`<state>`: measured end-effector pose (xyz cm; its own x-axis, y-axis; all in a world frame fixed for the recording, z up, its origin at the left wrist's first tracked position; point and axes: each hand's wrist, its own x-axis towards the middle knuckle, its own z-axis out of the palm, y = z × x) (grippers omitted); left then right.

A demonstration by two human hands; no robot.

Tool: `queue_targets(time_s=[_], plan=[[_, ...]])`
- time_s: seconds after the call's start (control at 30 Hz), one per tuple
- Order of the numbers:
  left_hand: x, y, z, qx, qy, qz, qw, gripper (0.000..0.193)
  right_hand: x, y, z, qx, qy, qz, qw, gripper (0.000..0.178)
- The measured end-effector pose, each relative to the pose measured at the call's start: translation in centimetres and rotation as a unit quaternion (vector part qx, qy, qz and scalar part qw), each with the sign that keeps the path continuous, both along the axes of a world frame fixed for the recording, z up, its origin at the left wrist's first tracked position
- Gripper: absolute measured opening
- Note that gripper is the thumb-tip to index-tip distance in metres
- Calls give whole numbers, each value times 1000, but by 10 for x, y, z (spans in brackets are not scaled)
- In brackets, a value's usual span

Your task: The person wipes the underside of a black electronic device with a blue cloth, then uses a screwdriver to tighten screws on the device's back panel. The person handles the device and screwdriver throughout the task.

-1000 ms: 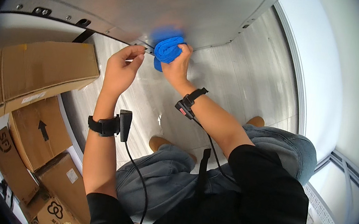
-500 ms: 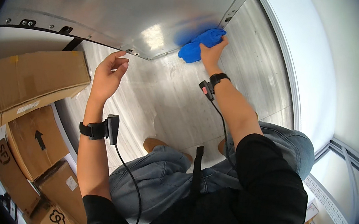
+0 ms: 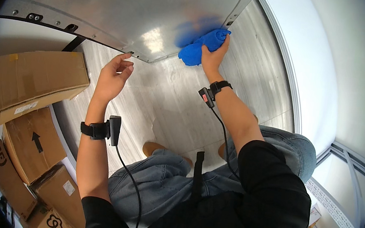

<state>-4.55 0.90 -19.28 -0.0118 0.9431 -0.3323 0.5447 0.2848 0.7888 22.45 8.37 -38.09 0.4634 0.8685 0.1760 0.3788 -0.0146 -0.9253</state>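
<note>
1. Bright blue, soft, bunched cloth (image 3: 199, 48): from where I stand it sits against the bottom edge of the big shiny silver metal panel (image 3: 109, 6), by that edge's right end. Its blue reflection smears across the metal just above it.

2. Of the two hands, the right hand (image 3: 214, 59) is wrapped around the cloth's near side, thumb and fingers gripping it; how hard it presses on the panel I cannot tell.

3. The left hand (image 3: 112, 79) is at the panel's lower left edge, fingers loosely curled with a narrow gap to the thumb, nothing visible in it. Whether a fingertip touches the metal, I cannot make out.

4. Along that same left edge of the panel are silver screw heads (image 3: 57, 23) and a dark oval cutout (image 3: 71, 28). I would worry about cloth snagging there if it were dragged over them, or a bare fingertip scraping the rim.

5. The bunched cloth could slip or unroll if the grip loosened while rubbing along the panel's edge.

6. A thin black cable (image 3: 132, 176) hangs below the panel from the left wrist's black strapped sensor (image 3: 113, 131); a long reach could pull it taut.
</note>
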Motion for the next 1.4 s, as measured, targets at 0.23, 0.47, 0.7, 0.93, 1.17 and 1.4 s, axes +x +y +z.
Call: queue_targets(time_s=[0.23, 0.47, 0.7, 0.93, 1.17, 1.4], plan=[[-7, -1, -10, -3, 6, -1, 1000, 32, 5, -2, 21, -89, -59, 7, 994, 87], [-10, 2, -16, -1, 4, -4, 1000, 31, -1, -7, 24, -80, -88, 15, 993, 88], [-5, 6, -6, -2, 6, -10, 1000, 30, -10, -13, 3, 6, -77, -7, 997, 88], [-13, 0, -19, -12, 0, 0, 1000, 30, 1, -6, 25, -21, -38, 13, 999, 86], [-14, 2, -17, -24, -11, 19, 999, 34, 2, -4, 12, -4, -10, 24, 1000, 90], [-15, -2, -22, -36, -26, 44, 998, 41, -24, -4, -20, -54, 86, 58, 993, 92]])
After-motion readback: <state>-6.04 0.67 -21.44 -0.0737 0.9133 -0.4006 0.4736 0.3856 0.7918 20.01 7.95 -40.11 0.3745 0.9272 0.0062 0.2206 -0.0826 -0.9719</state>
